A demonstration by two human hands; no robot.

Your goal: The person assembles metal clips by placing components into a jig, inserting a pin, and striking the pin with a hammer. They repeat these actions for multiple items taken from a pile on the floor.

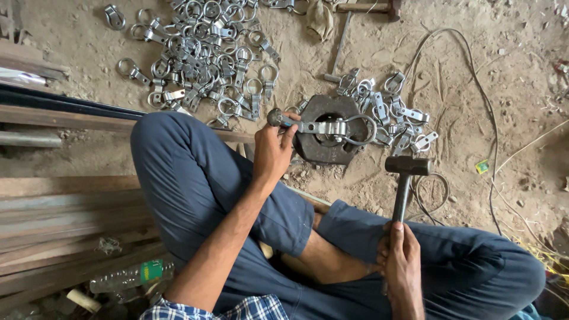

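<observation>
My left hand [271,151] grips the flat tail of a metal ring clamp [332,127], holding it across a dark, round iron block [311,151] on the dirt floor. The clamp's ring end lies over the block's central hole. My right hand [402,261] holds the handle of a black hammer [406,166]; its head hangs just right of the block, above the ground. I sit with my legs in blue trousers folded under me.
A big heap of metal ring clamps [201,53] lies at the top left. A smaller heap [397,112] sits right of the block. Wooden planks and pipes [59,219] stack on the left. Cables [474,89] snake on the right; a second hammer [361,8] lies at the top.
</observation>
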